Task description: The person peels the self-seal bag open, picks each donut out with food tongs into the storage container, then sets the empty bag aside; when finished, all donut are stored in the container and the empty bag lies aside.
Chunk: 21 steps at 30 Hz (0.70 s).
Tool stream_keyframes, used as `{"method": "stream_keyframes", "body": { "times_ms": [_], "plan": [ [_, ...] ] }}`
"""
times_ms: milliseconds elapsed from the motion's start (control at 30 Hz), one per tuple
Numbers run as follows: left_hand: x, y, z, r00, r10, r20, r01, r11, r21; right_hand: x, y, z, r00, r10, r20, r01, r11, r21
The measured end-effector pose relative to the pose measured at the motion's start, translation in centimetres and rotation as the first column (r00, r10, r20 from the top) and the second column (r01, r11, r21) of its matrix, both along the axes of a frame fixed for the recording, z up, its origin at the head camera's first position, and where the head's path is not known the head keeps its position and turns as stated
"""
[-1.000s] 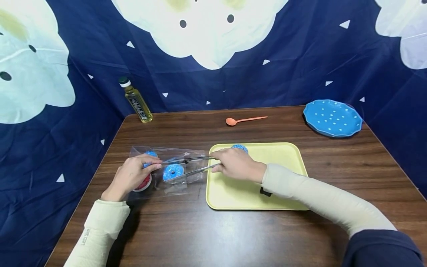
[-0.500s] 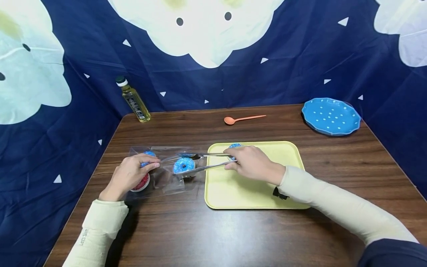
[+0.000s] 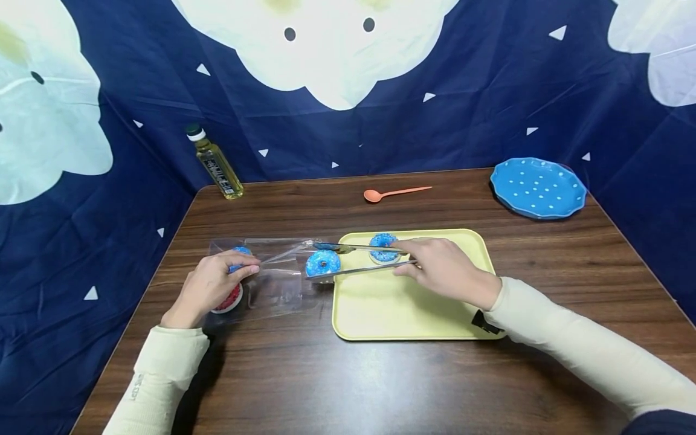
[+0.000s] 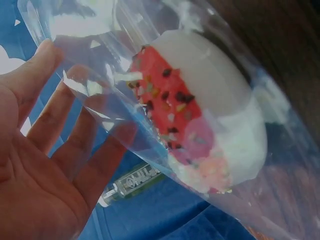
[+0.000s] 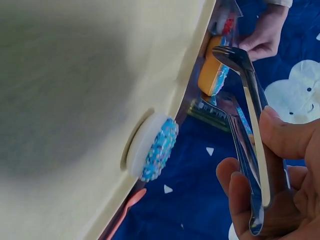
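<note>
My left hand (image 3: pixel 209 284) pinches the edge of a clear plastic bag (image 3: pixel 277 293). Inside the bag, a red-topped toy donut (image 4: pixel 165 95) with sprinkles shows large in the left wrist view. A blue-topped donut (image 3: pixel 242 249) lies partly hidden behind my left fingers. Metal tongs (image 3: pixel 370 269) are gripped in my right hand (image 3: pixel 448 269). Between their ends sits another blue-topped donut (image 3: pixel 332 261), at the bag's mouth and the left rim of the yellow tray (image 3: pixel 402 317). One more blue donut (image 3: pixel 380 239) with a white base rests on the tray, behind the tongs.
An orange spoon (image 3: pixel 373 196) lies at the back of the table, behind the tray. At the back left stands a bottle of yellow oil (image 3: pixel 219 169). A blue dotted plate (image 3: pixel 538 187) sits at the back right. Patterned blue cloth (image 3: pixel 304 163) hangs behind.
My right hand and the tongs have moved right, drawing the blue donut out of the bag to the tray's left edge. The left hand has stayed at the bag.
</note>
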<state>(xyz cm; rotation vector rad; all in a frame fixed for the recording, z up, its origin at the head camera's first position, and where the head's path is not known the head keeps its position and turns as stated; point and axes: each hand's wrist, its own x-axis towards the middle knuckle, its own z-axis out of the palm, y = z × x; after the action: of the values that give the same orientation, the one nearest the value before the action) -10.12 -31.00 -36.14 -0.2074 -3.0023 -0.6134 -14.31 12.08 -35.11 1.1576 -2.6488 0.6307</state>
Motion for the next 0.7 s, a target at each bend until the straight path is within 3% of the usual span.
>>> {"method": "stream_keyframes", "body": {
  "times_ms": [200, 400, 567, 700],
  "plan": [
    [-0.1, 0.1, 0.0, 1.000, 0.004, -0.004, -0.004, 1.000, 0.005, 0.3, 2.0, 0.3, 0.999, -0.042, -0.034, 0.040, 0.999, -0.034],
    [-0.3, 0.2, 0.0, 0.999, -0.032, -0.016, 0.032, 0.999, 0.006, 0.8, 4.8, 0.7, 0.993, -0.116, -0.035, 0.114, 0.992, -0.057],
    [0.4, -0.2, 0.0, 1.000, -0.012, 0.007, 0.012, 1.000, -0.006, 1.5, 6.7, 0.0, 0.985, -0.168, -0.046, 0.165, 0.985, -0.059],
    [0.0, 0.0, 0.0, 1.000, -0.019, -0.005, 0.019, 1.000, -0.004, 1.9, 8.5, -0.2, 0.973, -0.218, -0.078, 0.212, 0.974, -0.074]
  ]
}}
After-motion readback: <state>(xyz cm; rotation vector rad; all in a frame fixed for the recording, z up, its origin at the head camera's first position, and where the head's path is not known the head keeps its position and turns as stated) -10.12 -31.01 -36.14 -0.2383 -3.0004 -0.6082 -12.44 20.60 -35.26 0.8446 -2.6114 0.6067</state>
